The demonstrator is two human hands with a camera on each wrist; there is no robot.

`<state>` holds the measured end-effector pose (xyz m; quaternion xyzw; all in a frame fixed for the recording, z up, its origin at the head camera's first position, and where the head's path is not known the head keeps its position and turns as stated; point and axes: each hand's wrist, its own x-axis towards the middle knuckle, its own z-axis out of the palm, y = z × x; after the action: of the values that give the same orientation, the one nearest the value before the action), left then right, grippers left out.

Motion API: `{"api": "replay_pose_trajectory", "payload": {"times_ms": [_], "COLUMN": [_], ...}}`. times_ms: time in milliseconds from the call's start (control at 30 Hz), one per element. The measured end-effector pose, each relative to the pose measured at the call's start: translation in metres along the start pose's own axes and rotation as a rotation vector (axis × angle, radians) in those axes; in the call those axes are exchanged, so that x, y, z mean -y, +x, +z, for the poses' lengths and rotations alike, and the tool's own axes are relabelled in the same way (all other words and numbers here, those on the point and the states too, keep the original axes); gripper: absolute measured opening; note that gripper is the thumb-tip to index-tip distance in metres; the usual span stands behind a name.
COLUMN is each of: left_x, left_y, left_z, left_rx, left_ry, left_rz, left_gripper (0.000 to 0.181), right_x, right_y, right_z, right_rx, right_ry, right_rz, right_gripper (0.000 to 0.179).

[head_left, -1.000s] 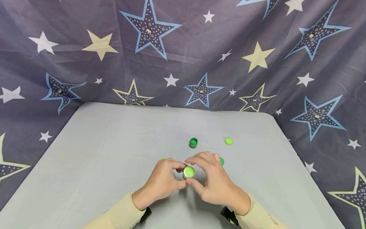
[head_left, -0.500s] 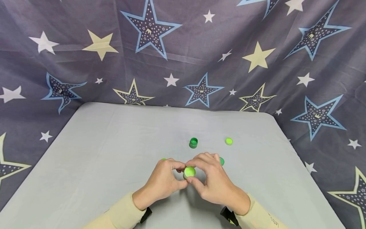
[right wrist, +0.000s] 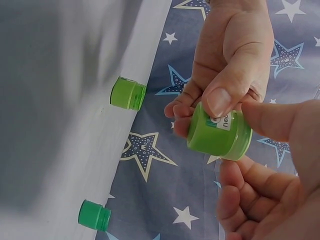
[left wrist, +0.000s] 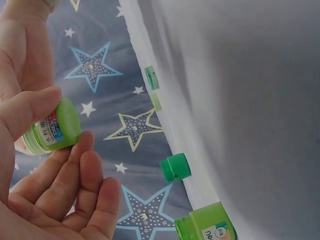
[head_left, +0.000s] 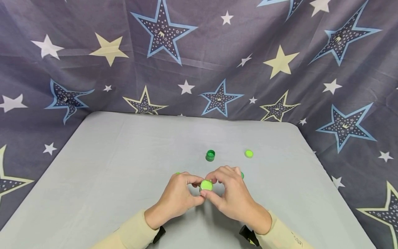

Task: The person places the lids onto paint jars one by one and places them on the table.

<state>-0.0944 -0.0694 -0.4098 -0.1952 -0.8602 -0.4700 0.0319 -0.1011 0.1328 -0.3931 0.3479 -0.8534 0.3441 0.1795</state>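
A small light-green paint jar (head_left: 206,186) is held between both hands above the front middle of the table. My left hand (head_left: 178,199) grips the jar's body, thumb across the label in the right wrist view. My right hand (head_left: 233,195) pinches the pale lid (right wrist: 244,137) at the jar's top end with thumb and fingers. Beyond the hands stands an uncovered dark-green jar (head_left: 210,155). Another light-green jar (left wrist: 212,225), mostly hidden behind my left hand in the head view, shows its bare threaded neck in the left wrist view.
On the white table (head_left: 140,148), a yellow-green lid (head_left: 248,154) lies at the right. A green lid (head_left: 242,175) is partly covered by my right hand. Star-patterned cloth (head_left: 199,52) hangs behind the table and down both sides.
My right thumb and fingers have shifted round the jar's top, first closing in on it, then turning at its edge. My left hand and the table's items have stayed put.
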Motion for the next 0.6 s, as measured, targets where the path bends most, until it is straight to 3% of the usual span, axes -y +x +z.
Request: {"api": "replay_pose_trajectory", "payload": {"times_ms": [600], "left_x": [0.0007], "left_y": [0.0004], "left_z": [0.0007], "left_rx": [-0.023], "left_ry": [-0.005], "left_rz": [0.022], "left_gripper": [0.026], "right_x": [-0.0022], "right_y": [-0.0002], "right_z": [0.0034], "right_rx": [-0.064], "right_ry": [-0.053], "right_rz": [-0.022], "right_gripper": [0.033]}}
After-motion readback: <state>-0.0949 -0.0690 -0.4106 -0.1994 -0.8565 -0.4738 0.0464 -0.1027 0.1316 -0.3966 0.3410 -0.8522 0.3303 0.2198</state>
